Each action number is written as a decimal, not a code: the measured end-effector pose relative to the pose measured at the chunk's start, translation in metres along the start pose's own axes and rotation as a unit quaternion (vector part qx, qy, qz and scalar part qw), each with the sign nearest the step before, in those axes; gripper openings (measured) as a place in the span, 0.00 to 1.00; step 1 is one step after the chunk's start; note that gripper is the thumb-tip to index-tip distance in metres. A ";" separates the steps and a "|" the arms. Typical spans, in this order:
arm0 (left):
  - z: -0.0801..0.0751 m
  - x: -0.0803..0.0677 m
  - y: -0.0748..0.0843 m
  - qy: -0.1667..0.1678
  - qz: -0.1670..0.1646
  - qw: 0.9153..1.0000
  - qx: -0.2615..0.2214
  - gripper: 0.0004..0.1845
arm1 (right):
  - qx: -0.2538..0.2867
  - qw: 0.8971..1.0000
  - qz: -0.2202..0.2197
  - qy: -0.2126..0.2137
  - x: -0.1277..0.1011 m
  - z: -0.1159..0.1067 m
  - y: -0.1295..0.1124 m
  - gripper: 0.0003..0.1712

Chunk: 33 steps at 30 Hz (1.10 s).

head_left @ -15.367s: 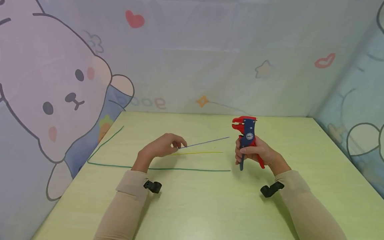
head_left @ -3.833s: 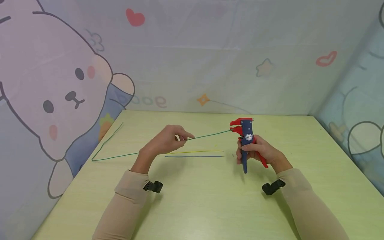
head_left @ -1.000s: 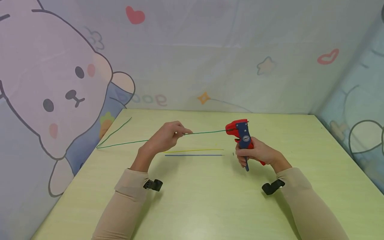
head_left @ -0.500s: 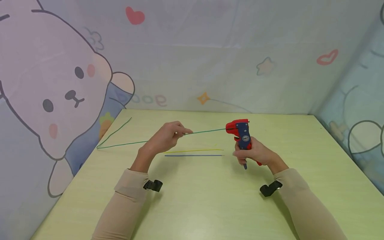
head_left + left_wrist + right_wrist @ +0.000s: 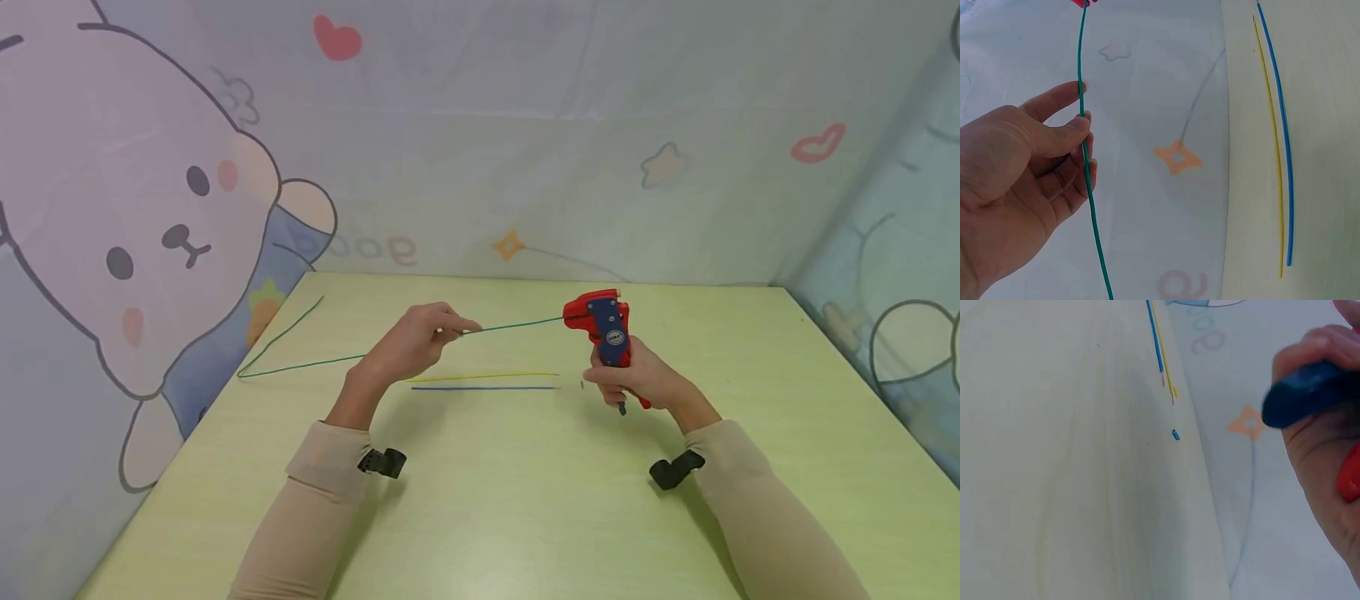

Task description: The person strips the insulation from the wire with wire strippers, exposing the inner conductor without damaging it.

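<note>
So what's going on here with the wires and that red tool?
A person is working at a green table. The left hand pinches a green wire and holds it out to the red and blue wire stripper, gripped in the right hand. The wire's end sits at the tool's head. A yellow wire and a blue wire lie on the table between the hands.

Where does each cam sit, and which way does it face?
Head: worn on the head, looks forward and down at the table; shows both forearms, the left hand pinching the green wire, the right hand gripping the wire stripper.
Left wrist: looks along the palm; shows fingers on the green wire, plus the yellow wire and blue wire.
Right wrist: looks past fingers on the stripper's blue handle at the table.
Shared: all three show the yellow and blue wires.
</note>
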State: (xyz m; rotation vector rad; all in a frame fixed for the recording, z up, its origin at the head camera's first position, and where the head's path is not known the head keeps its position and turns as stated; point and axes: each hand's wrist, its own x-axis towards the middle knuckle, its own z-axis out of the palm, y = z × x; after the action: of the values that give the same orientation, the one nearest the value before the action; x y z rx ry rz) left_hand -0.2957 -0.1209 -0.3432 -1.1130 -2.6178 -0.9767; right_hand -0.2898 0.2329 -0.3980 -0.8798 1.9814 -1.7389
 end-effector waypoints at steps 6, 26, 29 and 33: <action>-0.004 -0.002 -0.004 0.000 -0.012 1.000 0.010 0.21 | 0.030 0.999 -0.025 -0.020 -0.003 -0.008 0.001 0.08; -0.003 -0.001 -0.003 0.002 0.000 1.000 0.004 0.20 | 0.024 0.999 0.006 0.025 -0.003 -0.011 0.006 0.13; -0.003 -0.001 -0.002 -0.007 -0.003 1.000 -0.006 0.19 | 0.007 0.999 0.014 0.041 -0.003 -0.012 0.005 0.15; -0.005 -0.002 0.000 -0.023 -0.014 0.999 -0.018 0.19 | -0.023 0.997 0.026 0.063 -0.006 -0.016 0.000 0.16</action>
State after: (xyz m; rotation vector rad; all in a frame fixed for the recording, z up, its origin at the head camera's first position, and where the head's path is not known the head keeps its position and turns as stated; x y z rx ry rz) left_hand -0.2949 -0.1257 -0.3399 -1.1231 -2.6701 -1.0191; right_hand -0.2954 0.2485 -0.3959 -0.7421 2.1128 -1.7662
